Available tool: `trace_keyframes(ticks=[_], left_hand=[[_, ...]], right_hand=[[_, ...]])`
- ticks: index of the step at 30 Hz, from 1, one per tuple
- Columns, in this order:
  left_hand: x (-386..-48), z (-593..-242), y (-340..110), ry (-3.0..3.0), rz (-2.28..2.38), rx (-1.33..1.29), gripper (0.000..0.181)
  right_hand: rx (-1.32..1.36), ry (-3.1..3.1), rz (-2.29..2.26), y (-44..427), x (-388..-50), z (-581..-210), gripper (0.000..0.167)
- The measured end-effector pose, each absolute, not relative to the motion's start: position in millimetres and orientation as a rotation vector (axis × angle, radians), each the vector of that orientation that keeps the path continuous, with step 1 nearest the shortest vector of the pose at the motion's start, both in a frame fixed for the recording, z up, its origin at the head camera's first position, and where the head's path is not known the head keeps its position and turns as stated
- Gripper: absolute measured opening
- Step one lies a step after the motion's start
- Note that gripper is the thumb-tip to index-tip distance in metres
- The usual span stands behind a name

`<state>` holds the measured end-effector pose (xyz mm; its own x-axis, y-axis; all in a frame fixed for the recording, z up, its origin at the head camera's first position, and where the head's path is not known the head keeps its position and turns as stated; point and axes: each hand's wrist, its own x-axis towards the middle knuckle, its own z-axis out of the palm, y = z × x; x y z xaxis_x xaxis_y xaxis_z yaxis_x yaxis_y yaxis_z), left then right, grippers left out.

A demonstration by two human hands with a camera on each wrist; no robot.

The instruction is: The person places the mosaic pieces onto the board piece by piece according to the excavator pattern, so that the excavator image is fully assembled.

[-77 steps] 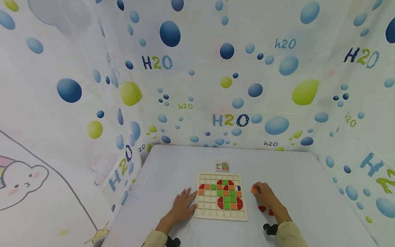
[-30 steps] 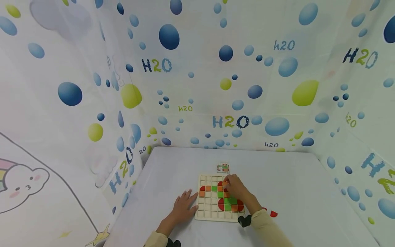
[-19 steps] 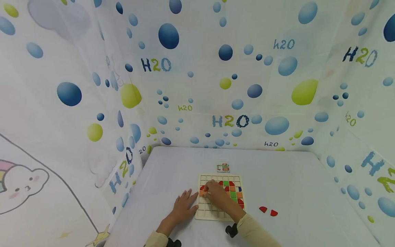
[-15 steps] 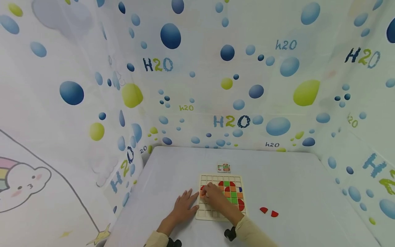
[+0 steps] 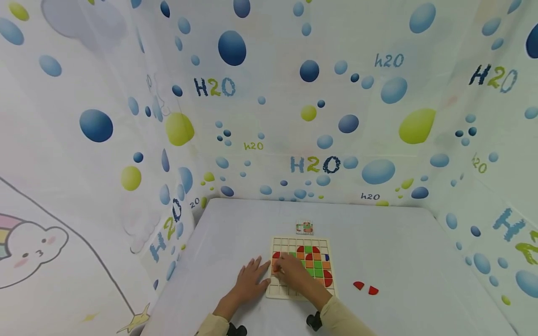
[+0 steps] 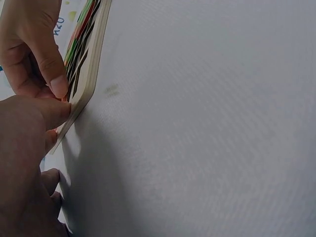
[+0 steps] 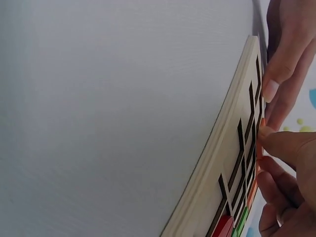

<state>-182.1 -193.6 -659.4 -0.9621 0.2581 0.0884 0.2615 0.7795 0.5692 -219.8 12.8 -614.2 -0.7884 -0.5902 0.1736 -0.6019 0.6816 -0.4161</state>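
A square wooden grid board (image 5: 290, 291) lies on the table, partly filled with red, orange and green tiles and one blue-marked tile. My left hand (image 5: 251, 281) rests on the table with fingers spread, thumb and fingertips touching the board's left edge. Over the board's left columns, my right hand (image 5: 292, 273) pinches a small orange square tile (image 5: 275, 269) low against the grid. In the right wrist view, orange (image 7: 259, 149) shows by the right thumb. That hand and forearm hide some middle tiles. Thumb and fingers of both hands come close together in the left wrist view.
Two loose red quarter-round tiles, one (image 5: 358, 285) and another (image 5: 373, 290), lie right of the board. Behind it sits a small pattern card (image 5: 304, 227). The white-covered table (image 5: 403, 252) meets printed curtains at its back and sides.
My right hand picked up an orange tile right of the board, carried it left across the grid, and has lowered it slightly at the left column. The left hand stays in place.
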Motion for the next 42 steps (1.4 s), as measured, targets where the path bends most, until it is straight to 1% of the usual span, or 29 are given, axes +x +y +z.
trace_keyframes(ticks=[13,18,23,29,34,39,42], left_hand=[[-175.7,-649.3,-191.6,-2.946,-0.976,-0.457,0.059],[-173.4,-644.9,-190.4,-2.935,-0.970,-0.487,0.059],[-173.3,-642.9,-188.7,-2.963,-0.949,-0.455,0.058],[-173.3,-642.1,-188.4,-2.975,-0.953,-0.442,0.059],[-176.1,-649.9,-188.4,-3.001,-0.932,-0.395,0.059],[-177.8,-653.7,-188.8,-3.013,-0.913,-0.388,0.060],[-177.0,-652.9,-189.2,-3.011,-0.932,-0.385,0.060]], right_hand=[[0.988,-2.864,0.772,11.2,-217.0,-616.1,0.004],[1.007,-2.837,0.776,14.1,-214.3,-610.3,0.004],[0.955,-2.850,0.847,25.6,-215.2,-602.0,0.004],[0.843,-2.838,1.013,64.0,-223.0,-584.2,0.010],[0.588,-2.892,1.096,109.0,-231.8,-571.9,0.012],[0.382,-2.943,1.062,156.2,-234.7,-572.6,0.007],[0.278,-2.997,1.017,180.8,-230.6,-576.8,0.010]])
